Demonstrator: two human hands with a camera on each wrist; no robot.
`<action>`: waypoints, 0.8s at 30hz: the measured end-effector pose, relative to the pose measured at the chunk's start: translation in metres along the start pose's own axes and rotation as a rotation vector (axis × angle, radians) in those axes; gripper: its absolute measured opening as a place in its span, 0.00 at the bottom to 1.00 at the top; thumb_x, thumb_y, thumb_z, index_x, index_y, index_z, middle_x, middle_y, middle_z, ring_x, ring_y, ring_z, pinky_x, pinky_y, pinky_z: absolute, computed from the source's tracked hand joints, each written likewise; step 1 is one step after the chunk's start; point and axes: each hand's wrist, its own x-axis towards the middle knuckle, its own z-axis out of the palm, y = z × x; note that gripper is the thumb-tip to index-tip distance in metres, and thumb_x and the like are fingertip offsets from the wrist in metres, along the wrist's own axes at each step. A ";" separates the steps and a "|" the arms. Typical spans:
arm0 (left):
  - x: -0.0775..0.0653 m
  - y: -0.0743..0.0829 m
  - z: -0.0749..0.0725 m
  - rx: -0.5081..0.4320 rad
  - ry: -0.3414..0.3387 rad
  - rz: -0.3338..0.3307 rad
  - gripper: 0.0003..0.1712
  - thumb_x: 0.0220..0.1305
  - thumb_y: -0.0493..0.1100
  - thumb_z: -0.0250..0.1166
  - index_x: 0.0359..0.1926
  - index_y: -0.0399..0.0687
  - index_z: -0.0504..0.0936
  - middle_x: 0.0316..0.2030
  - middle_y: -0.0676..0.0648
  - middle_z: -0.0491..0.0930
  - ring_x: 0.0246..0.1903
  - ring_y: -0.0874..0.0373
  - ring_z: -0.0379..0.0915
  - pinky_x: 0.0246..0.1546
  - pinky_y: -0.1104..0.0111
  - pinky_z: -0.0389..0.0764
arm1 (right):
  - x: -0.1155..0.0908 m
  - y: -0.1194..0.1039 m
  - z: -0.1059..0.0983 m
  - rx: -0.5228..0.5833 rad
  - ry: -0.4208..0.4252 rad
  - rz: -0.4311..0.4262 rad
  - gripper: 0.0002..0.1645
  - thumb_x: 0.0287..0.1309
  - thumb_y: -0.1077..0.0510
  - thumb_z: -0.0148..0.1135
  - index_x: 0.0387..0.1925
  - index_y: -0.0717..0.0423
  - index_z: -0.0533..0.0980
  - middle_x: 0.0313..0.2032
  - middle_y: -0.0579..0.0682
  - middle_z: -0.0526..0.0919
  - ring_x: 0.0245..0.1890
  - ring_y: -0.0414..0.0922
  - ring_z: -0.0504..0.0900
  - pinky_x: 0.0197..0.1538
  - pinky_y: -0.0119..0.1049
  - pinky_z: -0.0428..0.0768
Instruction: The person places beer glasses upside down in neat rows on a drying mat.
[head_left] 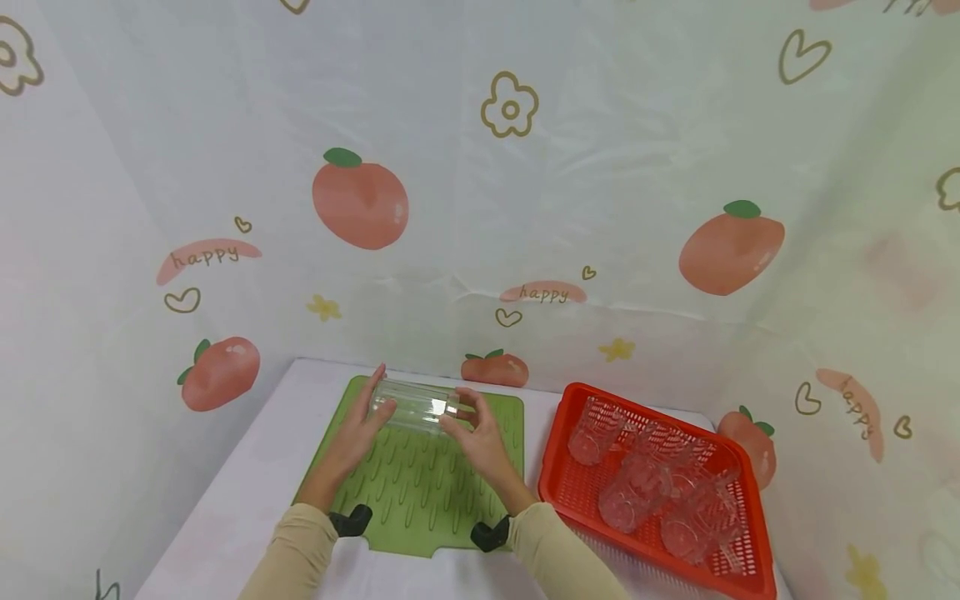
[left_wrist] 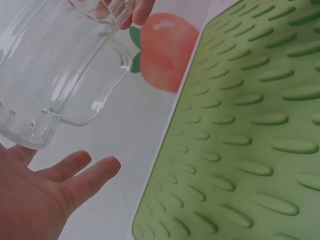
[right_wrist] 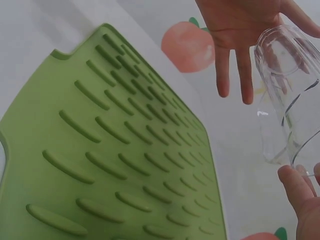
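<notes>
Both hands hold a clear glass mug (head_left: 415, 406) sideways above the green ridged mat (head_left: 420, 492). My left hand (head_left: 358, 429) is at the base end, thumb along the near side; in the right wrist view, two fingers of this left hand (right_wrist: 245, 30) extend straight past the glass. At the rim end, my right hand (head_left: 480, 442) pinches the mug between thumb and fingers. The mug's handle (left_wrist: 102, 97) shows in the left wrist view, with the base close by the left palm (left_wrist: 30, 200).
To the right of the mat stands a red plastic basket (head_left: 551, 475) with several clear glass mugs (head_left: 637, 492) inside. Both sit on a white table (head_left: 217, 517). A printed white curtain (head_left: 450, 192) hangs behind and at the sides.
</notes>
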 end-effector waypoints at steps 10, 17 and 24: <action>0.001 -0.001 0.007 -0.033 0.038 -0.016 0.37 0.80 0.54 0.50 0.82 0.70 0.45 0.82 0.41 0.42 0.78 0.28 0.44 0.63 0.31 0.69 | 0.009 0.031 0.000 -0.037 0.002 -0.023 0.36 0.69 0.61 0.64 0.74 0.58 0.61 0.69 0.60 0.69 0.63 0.54 0.76 0.54 0.29 0.82; -0.001 0.006 0.008 -0.043 0.069 -0.032 0.40 0.76 0.55 0.56 0.82 0.64 0.49 0.82 0.41 0.44 0.80 0.33 0.38 0.70 0.25 0.47 | 0.004 0.032 -0.001 -0.101 -0.041 -0.030 0.37 0.70 0.53 0.63 0.75 0.53 0.60 0.70 0.58 0.68 0.66 0.58 0.75 0.58 0.38 0.83; 0.001 0.003 0.010 -0.038 0.093 -0.021 0.39 0.75 0.54 0.59 0.80 0.61 0.54 0.80 0.40 0.51 0.80 0.35 0.42 0.72 0.28 0.50 | 0.001 0.032 0.001 -0.093 -0.077 0.006 0.39 0.72 0.52 0.61 0.76 0.54 0.56 0.73 0.58 0.65 0.71 0.59 0.70 0.64 0.46 0.81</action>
